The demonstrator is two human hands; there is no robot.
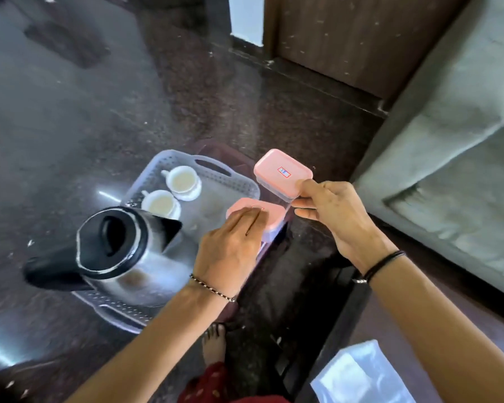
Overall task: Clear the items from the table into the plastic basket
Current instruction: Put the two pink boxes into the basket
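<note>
Kettle (114, 245) and cups (182, 178) are in the basket (169, 157) left of the hands; left hand (230, 248) grips the near box (272, 213), right hand (335, 213) pinches the far box (277, 170), both seemingly still to go in.

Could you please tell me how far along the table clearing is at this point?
Done: the far cup, the near cup and the kettle sit in the plastic basket. In hand: the right hand pinches a pink-lidded container by the basket's right rim. The left hand lies on a second container at that rim, but its grip is unclear. Left: setting both containers inside.
</note>
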